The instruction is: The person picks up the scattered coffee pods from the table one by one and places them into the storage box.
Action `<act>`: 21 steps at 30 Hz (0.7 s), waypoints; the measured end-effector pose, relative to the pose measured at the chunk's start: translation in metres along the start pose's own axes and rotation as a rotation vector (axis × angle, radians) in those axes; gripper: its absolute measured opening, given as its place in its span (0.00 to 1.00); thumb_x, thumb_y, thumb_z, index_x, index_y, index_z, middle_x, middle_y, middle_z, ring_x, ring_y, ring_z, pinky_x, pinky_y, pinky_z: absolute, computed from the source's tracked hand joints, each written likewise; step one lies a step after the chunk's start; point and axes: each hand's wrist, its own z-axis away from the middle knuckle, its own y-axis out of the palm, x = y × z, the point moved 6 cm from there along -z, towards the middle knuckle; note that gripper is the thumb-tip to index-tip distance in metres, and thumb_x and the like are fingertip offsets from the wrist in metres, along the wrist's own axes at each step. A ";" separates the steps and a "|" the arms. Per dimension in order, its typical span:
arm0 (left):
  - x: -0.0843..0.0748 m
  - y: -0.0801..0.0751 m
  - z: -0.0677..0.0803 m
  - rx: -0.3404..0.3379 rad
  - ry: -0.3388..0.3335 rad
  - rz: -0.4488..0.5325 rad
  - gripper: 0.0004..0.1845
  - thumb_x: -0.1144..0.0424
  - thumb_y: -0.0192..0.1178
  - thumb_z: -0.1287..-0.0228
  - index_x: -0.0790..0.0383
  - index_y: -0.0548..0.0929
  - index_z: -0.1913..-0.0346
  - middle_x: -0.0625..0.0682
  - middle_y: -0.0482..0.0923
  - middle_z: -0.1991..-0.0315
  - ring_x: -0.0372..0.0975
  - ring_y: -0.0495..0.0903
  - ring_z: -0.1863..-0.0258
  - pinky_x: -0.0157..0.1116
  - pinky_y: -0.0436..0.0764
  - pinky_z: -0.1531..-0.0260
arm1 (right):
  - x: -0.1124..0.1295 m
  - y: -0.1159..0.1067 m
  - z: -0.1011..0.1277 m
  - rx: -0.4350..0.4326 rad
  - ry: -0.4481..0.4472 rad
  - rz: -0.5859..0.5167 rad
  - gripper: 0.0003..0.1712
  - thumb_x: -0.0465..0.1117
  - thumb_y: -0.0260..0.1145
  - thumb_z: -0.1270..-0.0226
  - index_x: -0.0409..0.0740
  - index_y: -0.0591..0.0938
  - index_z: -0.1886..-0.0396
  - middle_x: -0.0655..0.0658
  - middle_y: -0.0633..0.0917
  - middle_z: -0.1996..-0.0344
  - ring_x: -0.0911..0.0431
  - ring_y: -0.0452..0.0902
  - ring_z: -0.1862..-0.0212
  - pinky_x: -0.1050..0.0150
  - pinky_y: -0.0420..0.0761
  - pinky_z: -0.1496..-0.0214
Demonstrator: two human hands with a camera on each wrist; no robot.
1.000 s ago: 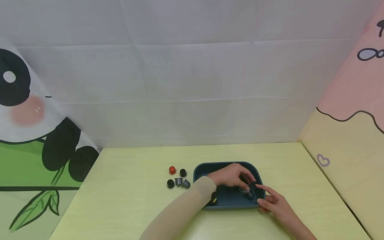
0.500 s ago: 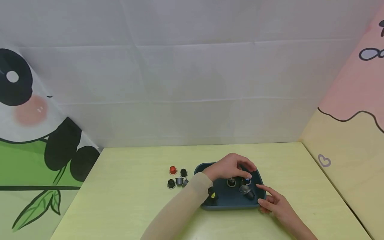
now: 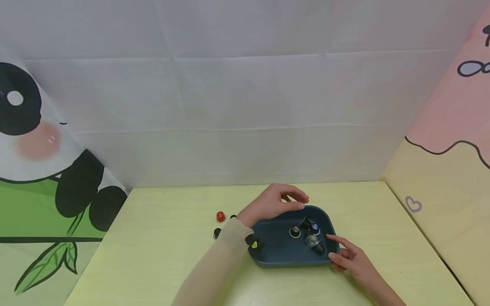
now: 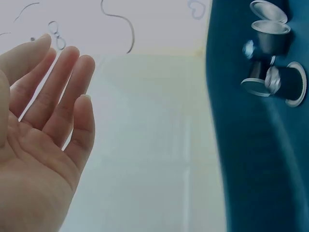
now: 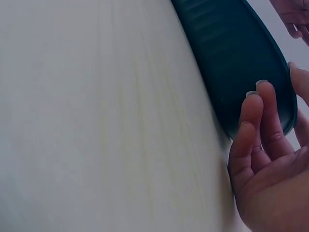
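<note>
Two capsules (image 3: 216, 233) lie partly behind the left arm (image 3: 218, 263); left hand (image 3: 272, 202) empty, loose; right hand (image 3: 350, 257) grips tray (image 3: 281, 253).

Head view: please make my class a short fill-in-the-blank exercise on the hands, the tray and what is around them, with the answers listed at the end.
1. The tray, held at one end by the right hand, is dark ____.
2. The left hand is holding ____.
3. The brightest capsule on the table is ____.
4. The purple outline low on the right wall is shaped like a ____.

Missing words: blue; nothing; red; heart.
</note>
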 end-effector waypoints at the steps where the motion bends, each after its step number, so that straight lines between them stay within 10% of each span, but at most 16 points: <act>1: -0.001 -0.004 0.003 -0.013 0.004 -0.001 0.12 0.60 0.65 0.32 0.54 0.86 0.47 0.40 0.85 0.54 0.29 0.81 0.54 0.33 0.80 0.53 | 0.000 0.000 0.000 0.002 0.000 -0.001 0.28 0.33 0.62 0.27 0.37 0.69 0.31 0.48 0.77 0.78 0.56 0.76 0.74 0.62 0.81 0.66; 21: 0.020 -0.074 0.107 -0.233 -0.127 -0.088 0.10 0.59 0.66 0.32 0.49 0.87 0.50 0.43 0.85 0.53 0.34 0.82 0.53 0.39 0.80 0.53 | -0.002 -0.001 0.000 -0.002 0.055 0.024 0.29 0.36 0.64 0.28 0.38 0.69 0.30 0.47 0.78 0.77 0.56 0.77 0.73 0.62 0.83 0.64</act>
